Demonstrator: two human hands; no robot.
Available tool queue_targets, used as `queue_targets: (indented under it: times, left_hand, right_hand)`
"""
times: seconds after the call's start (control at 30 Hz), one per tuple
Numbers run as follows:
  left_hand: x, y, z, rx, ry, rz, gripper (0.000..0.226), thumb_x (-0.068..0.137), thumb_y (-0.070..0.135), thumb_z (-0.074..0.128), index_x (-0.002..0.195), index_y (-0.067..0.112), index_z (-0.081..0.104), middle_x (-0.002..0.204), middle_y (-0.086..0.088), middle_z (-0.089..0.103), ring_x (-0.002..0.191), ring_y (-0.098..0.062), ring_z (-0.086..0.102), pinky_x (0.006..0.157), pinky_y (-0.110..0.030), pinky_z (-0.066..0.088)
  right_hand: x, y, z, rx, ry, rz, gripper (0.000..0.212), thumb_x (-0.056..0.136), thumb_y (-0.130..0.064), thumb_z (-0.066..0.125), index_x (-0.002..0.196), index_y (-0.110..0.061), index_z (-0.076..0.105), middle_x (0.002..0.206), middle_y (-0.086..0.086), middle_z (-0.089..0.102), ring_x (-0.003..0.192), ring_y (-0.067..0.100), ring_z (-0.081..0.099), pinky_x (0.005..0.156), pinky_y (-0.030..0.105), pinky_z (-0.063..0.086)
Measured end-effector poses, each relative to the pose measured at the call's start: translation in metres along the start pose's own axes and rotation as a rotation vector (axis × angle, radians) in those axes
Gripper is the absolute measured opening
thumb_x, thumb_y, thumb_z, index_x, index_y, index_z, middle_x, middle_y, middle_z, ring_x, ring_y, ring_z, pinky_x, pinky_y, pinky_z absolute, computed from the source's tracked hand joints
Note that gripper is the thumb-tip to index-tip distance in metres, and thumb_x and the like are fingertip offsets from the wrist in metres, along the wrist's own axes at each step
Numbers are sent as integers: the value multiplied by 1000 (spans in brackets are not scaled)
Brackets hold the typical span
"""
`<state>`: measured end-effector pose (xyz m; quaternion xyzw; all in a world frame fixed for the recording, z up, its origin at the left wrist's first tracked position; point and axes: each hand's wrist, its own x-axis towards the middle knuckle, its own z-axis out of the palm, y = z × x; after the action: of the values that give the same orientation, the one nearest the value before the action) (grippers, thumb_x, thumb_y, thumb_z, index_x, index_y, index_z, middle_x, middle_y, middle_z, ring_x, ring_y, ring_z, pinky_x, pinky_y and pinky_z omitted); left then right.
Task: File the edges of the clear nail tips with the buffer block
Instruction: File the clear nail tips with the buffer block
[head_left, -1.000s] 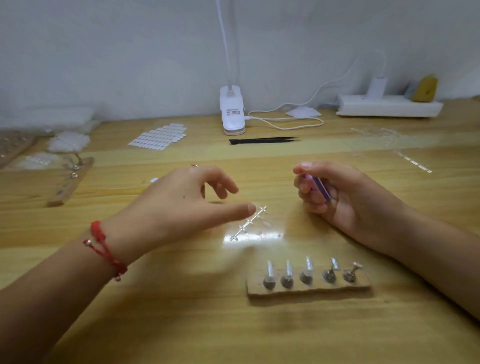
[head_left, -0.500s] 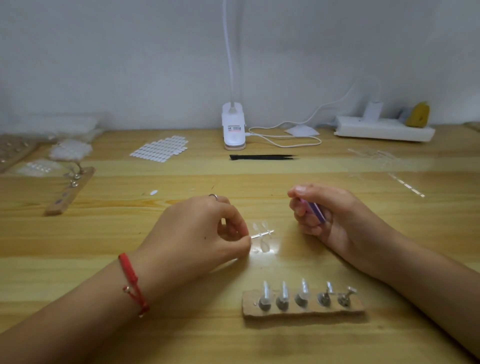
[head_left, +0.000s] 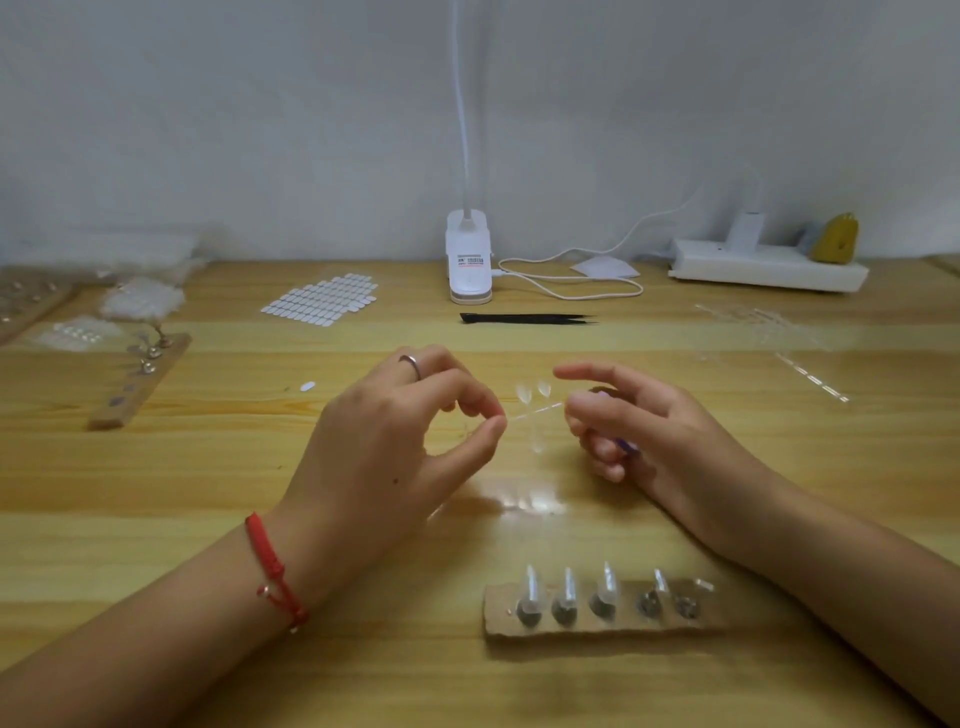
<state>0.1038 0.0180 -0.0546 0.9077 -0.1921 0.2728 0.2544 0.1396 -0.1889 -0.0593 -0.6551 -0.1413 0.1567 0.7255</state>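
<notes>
Tips (head_left: 525, 394) pinched aloft by left hand (head_left: 395, 441), buffer (head_left: 626, 446) curled in right hand (head_left: 665, 431), leaving edges free for filing.

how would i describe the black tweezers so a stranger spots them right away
Find the white lamp base at the back of the wooden table. Just in front of it, toward the person, lie the black tweezers, flat, tips pointing right. They are the only black thing there: a long thin sliver.
</notes>
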Motion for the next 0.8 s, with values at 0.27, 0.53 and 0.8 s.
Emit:
queue_targets:
  times: [0.27, 0.53, 0.8]
  left_hand:
    - [2, 5, 4, 38, 61, 142, 19, 85, 33, 63, 94, 17, 69, 90, 4, 62, 84, -17, 57, 73, -37, 48]
    - [3, 8, 6, -358, 21, -168, 16, 75, 38, 78, 88, 32, 72, 72, 17, 68, 73, -2, 61, 68, -12, 40]
    - [4, 1, 1, -251, 187, -6, 7, 79, 28, 78, 81, 23, 74, 77, 10, 66, 67, -11, 58, 69, -23, 43]
  right_hand:
    - [-4, 3, 5, -175, 36, -48, 31, 66, -31, 78, 97, -27, 75, 71, -10, 62, 53, 1, 46, 45, 13, 37]
    - [-1, 2, 0, -125, 45, -60, 34, 62, -35, 78, 96, -28, 77, 67, -15, 62, 54, 0, 44, 47, 11, 34]
    - [1, -4, 4, 50, 53, 8, 45, 75, -45, 71, 112, -18, 65, 78, -4, 64, 52, 5, 40, 42, 15, 31]
